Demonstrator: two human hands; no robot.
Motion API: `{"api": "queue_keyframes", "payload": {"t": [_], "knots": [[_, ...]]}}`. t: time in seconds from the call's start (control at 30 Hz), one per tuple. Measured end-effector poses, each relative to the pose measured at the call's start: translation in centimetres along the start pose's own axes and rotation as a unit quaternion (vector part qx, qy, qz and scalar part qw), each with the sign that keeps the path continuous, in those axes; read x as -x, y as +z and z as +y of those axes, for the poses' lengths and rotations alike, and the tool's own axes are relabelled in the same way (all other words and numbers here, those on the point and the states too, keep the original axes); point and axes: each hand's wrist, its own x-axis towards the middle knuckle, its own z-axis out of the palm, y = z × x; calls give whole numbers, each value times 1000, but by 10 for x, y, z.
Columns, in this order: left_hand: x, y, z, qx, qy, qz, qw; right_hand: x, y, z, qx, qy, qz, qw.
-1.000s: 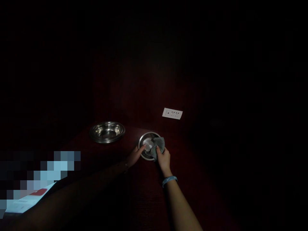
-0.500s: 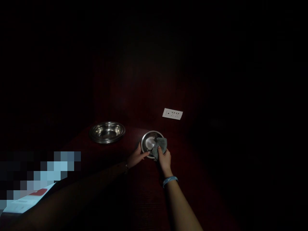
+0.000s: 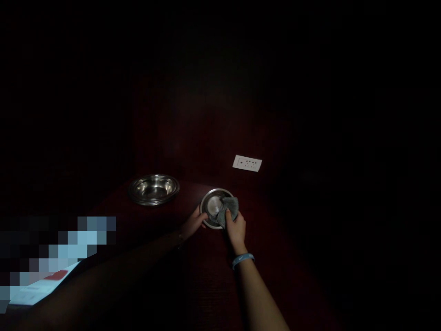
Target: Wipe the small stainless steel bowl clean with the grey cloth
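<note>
A small round steel bowl (image 3: 214,206) is held up tilted toward me over the dark red surface. My left hand (image 3: 194,224) grips it at the lower left of the rim, thumb on the front and the other fingers mostly hidden behind. In my right hand (image 3: 237,230) is a bunched grey-green cloth (image 3: 229,210), pressed against the right side of the bowl with the thumb on top. The cloth covers part of the bowl's inside and its right rim. A blue wristband (image 3: 243,260) circles my right wrist.
Several nested steel dishes (image 3: 154,189) stand to the left on the dark red tabletop (image 3: 213,271). A white socket plate (image 3: 247,163) is on the wall behind. A lit, partly pixelated screen (image 3: 37,287) lies at lower left. Everything else is very dark.
My left thumb has drawn back left, toward the rim. The bowl has shifted very slightly left and down, and the cloth has moved a little with it. The stacked dishes have stayed put.
</note>
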Motion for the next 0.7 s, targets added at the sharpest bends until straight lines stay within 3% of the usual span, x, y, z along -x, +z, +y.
{"api": "queue_keyframes", "payload": {"t": [0.23,0.4,0.7], "knots": [[1,-2,3,34,-46,30,998,2,-2,-2,45,-3,-12,999],[0,0,0,61,-14,33,997,0,0,0,29,-5,-11,999],[6,3,0,-9,86,-14,996,-2,2,5,-13,-21,2,1000]]}}
